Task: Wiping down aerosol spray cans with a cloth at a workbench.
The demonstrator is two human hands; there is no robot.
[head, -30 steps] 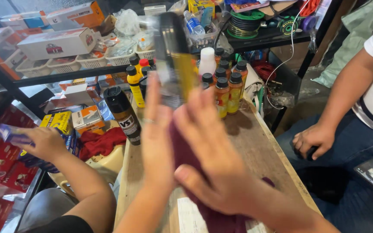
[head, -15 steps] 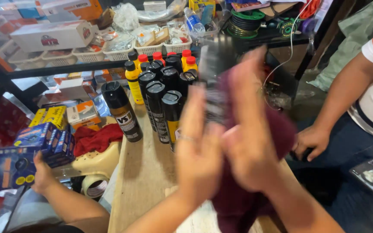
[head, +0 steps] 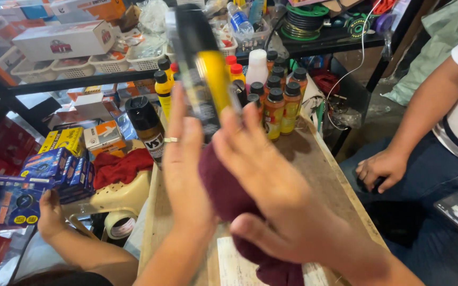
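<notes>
Wiping the can (head: pixel 200 63), I clenched it in my left hand (head: pixel 186 159); my right hand (head: pixel 271 185) gripped the cloth (head: pixel 223 185). Risk: a swing toppling bottles (head: pixel 276 103) at the desk's (head: pixel 319 175) far edge.

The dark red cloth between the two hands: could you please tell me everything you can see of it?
The dark red cloth looks soft and thick, like a maroon towel or rag. It is bunched and folded, not spread flat, and hangs down toward the wooden table near the bottom edge of the picture. The left hand presses its left side, and the right hand lies over its right side. Above it rises a blurred black and yellow can, whose lower end it seems to wrap.
</notes>
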